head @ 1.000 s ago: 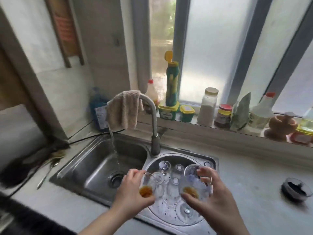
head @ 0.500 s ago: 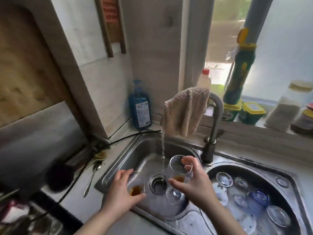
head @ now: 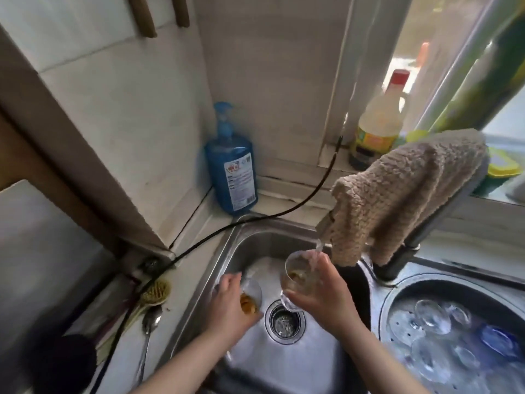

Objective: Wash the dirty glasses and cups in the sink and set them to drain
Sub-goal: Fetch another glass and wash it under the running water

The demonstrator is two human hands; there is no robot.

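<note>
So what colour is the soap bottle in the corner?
Blue, with a white label: the soap bottle, seen in the head view.

Right hand raised its glass under the stream.

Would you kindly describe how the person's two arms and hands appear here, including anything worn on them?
Both forearms are bare up to the frame's lower edge: no sleeves, gloves, watch or bracelet in view. The left hand and the right hand are uncovered. Motion blur softens the fingers, so I cannot tell whether a ring is worn.
</note>
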